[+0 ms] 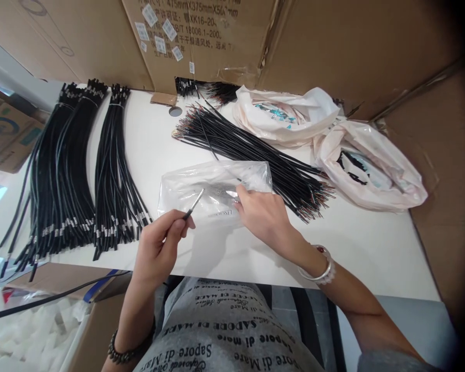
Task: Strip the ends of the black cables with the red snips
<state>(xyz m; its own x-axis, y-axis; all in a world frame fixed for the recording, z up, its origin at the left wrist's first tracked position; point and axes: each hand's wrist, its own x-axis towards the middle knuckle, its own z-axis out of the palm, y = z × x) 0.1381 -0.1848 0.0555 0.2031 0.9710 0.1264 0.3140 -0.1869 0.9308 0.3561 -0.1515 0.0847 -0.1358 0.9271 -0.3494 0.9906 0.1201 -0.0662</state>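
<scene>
My left hand [163, 243] is closed in a pinch around a slim black piece with a silver tip [196, 201], which points up and to the right. Whether it is a cable end or a tool I cannot tell. Over the right part of a clear plastic bag [178, 183], my right hand [261, 214] has its thumb and fingers pressed together. A small pale pointed bit shows at its fingertips, too small to name. Small dark grey pieces [217, 192] lie in the middle of the bag.
Behind the bag lies a bundle of black cables [251, 150] with stripped ends. More black cables with silver sleeves [70, 170] lie at the left. Two pale bags [403, 181] stand open at the right. Cardboard boxes [333, 46] wall off the back.
</scene>
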